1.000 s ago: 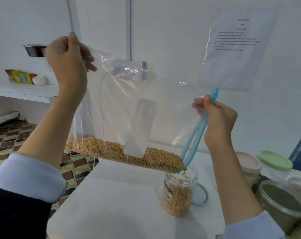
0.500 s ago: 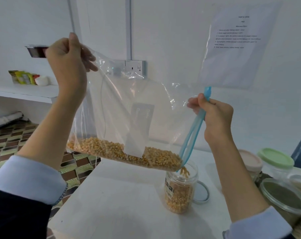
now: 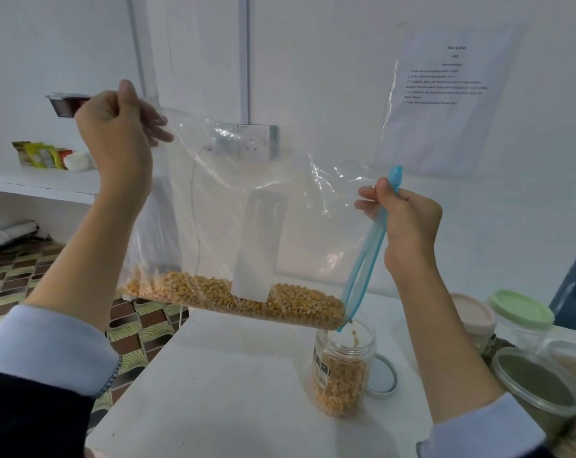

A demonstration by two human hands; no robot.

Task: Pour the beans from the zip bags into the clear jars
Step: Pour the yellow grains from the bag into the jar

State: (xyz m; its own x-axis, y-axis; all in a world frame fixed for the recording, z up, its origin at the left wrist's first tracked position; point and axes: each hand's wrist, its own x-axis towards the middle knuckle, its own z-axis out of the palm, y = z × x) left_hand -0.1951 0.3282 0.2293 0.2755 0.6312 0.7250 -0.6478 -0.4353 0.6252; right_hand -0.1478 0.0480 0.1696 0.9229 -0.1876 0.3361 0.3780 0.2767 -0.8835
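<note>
A large clear zip bag (image 3: 306, 206) hangs sideways in the air, with yellow beans (image 3: 214, 294) lying along its lower edge. My left hand (image 3: 118, 133) pinches the bag's bottom corner up high at the left. My right hand (image 3: 409, 223) grips the blue zip strip (image 3: 362, 262) at the right. The open lower corner of the zip sits just above an open clear jar (image 3: 342, 371) on the white table (image 3: 234, 385). Beans are dropping into the jar, which is more than half full.
A round lid (image 3: 384, 376) lies flat behind the jar. Several other jars stand at the right: a pink-lidded one (image 3: 473, 314), a green-lidded one (image 3: 521, 310), and an open one with dark contents (image 3: 534, 381). The table's left edge drops to a patterned floor (image 3: 16, 269).
My right hand and the zip strip have shifted slightly lower and left. Beans keep sliding toward the zip corner and falling, and the jar's fill has risen a little.
</note>
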